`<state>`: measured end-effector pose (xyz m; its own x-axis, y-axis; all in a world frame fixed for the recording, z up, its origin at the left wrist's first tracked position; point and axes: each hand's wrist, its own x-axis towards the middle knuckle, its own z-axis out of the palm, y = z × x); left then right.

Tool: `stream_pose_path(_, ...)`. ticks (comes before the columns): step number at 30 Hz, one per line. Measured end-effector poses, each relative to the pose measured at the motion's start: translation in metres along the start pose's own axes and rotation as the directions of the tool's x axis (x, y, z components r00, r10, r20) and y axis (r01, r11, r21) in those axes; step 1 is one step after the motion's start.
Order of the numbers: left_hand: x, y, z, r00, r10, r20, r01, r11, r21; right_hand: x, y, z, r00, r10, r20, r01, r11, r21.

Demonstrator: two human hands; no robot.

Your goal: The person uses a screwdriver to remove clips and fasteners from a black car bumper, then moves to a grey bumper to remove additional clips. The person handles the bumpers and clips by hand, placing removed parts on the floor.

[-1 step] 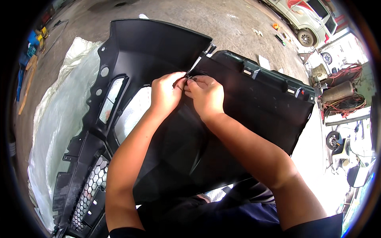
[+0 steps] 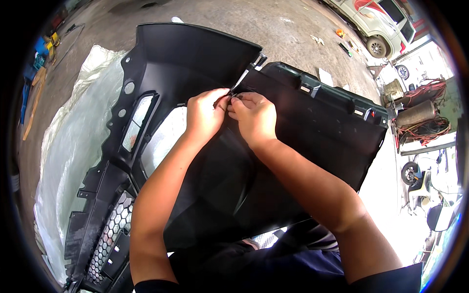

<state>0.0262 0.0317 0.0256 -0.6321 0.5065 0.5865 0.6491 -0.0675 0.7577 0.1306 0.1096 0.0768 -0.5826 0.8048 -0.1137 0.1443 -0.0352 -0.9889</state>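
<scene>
A large black plastic car bumper (image 2: 195, 53) lies with its inner side up before me. A second black panel (image 2: 312, 122) meets it on the right, along a seam with a pale strip (image 2: 241, 78). My left hand (image 2: 206, 113) pinches at the seam with thumb and forefinger. Right beside it, my right hand (image 2: 255, 115) is closed, its fingertips almost touching the left ones. A small dark bit shows between the fingertips, too small to name. The seam under the hands is hidden.
Crumpled clear plastic sheeting (image 2: 78, 141) spreads along the left of the bumper. A honeycomb grille (image 2: 110, 229) sits at lower left. Clips (image 2: 359, 111) line the panel's far edge. Gloves (image 2: 317, 40) lie on the concrete floor (image 2: 273, 29). A white van (image 2: 376, 24) stands at far right.
</scene>
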Motion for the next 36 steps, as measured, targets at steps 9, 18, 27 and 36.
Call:
stream_pose_path(9, -0.001, 0.003, -0.006, 0.999, 0.026, 0.031, -0.028, 0.997, 0.066, 0.0, -0.001, -0.007, 0.962, -0.255, 0.097, 0.272, 0.868, -0.414)
stream_pose_path(18, -0.003, 0.001, -0.002, 1.0, 0.009, -0.01, -0.008, 1.0, 0.03, 0.005, 0.011, 0.004, 0.992, -0.13, -0.005, 0.128, 0.985, -0.117)
stream_pose_path(27, -0.004, 0.0, 0.003, 0.999, 0.017, -0.048, -0.014, 0.999, 0.052, 0.007, 0.014, 0.008, 0.991, -0.112, -0.07, 0.098, 0.978, -0.185)
stream_pose_path(36, -0.005, -0.005, 0.002, 0.998, 0.016, -0.06, -0.014, 1.0, 0.026, 0.006, 0.008, 0.005, 0.947, -0.32, 0.019, 0.307, 0.889, -0.338)
